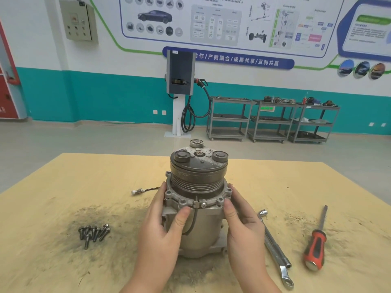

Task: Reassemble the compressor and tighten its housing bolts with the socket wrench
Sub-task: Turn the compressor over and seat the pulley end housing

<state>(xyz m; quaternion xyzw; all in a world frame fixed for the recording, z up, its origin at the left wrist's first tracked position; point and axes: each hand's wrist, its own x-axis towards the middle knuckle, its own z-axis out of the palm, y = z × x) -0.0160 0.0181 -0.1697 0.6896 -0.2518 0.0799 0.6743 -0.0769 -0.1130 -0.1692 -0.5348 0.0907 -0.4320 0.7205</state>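
Observation:
A grey metal compressor (198, 185) stands upright at the middle of the table, its dark pulley and clutch plate on top. My left hand (163, 227) grips its left side, thumb on the front flange. On the other side, my right hand (243, 225) holds the housing, thumb just under the flange. Several loose housing bolts (94, 232) lie in a heap to the left. An L-shaped socket wrench (274, 244) lies on the table just right of my right hand, untouched.
A red-and-black-handled screwdriver (316, 244) lies at the right. A thin cable ends in a white connector (137, 191) left of the compressor. The wooden tabletop (63, 176) has dark oily stains. Charging post and shelf carts stand far behind.

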